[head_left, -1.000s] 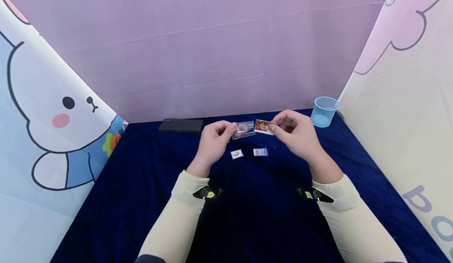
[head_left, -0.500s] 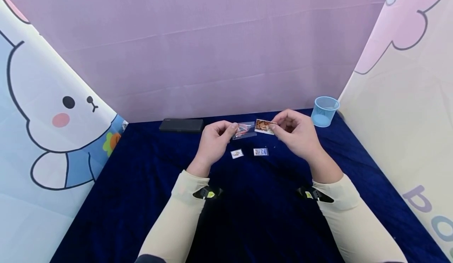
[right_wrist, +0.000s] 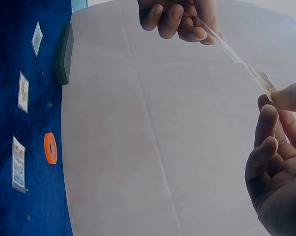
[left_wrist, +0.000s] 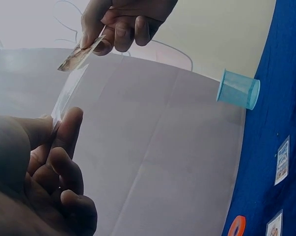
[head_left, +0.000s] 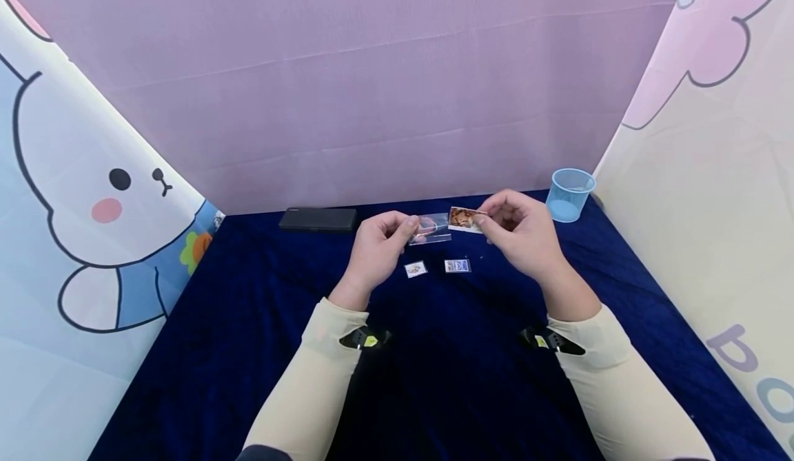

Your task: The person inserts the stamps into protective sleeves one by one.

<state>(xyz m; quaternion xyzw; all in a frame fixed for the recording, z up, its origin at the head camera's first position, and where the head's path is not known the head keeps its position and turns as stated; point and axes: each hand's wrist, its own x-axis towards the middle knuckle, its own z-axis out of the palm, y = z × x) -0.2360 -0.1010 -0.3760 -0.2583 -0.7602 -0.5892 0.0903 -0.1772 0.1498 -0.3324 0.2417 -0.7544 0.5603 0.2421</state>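
My left hand (head_left: pixel 380 244) pinches a clear plastic card sleeve (head_left: pixel 439 228) between thumb and forefinger. A small picture card (head_left: pixel 462 219) with a brown and orange print is pinched by my right hand (head_left: pixel 522 232). The card's left edge lies at the sleeve's right end; whether it has entered the sleeve I cannot tell. Both are held up above the table. Below them lie a sleeved white card (head_left: pixel 415 269) and a sleeved blue-printed card (head_left: pixel 457 266). In the right wrist view the sleeve (right_wrist: pixel 228 49) and card (right_wrist: pixel 262 79) appear almost edge-on.
A dark blue cloth (head_left: pixel 248 295) covers the table. At the back left lies a flat black case (head_left: pixel 318 219); a light blue mesh cup (head_left: pixel 567 196) stands at the back right. An orange ring (right_wrist: pixel 50 148) and another small card (right_wrist: pixel 37 39) lie on the cloth.
The sleeve and card have shifted very slightly to the right, and the sleeve has tilted a little. Both hands keep their pinch.
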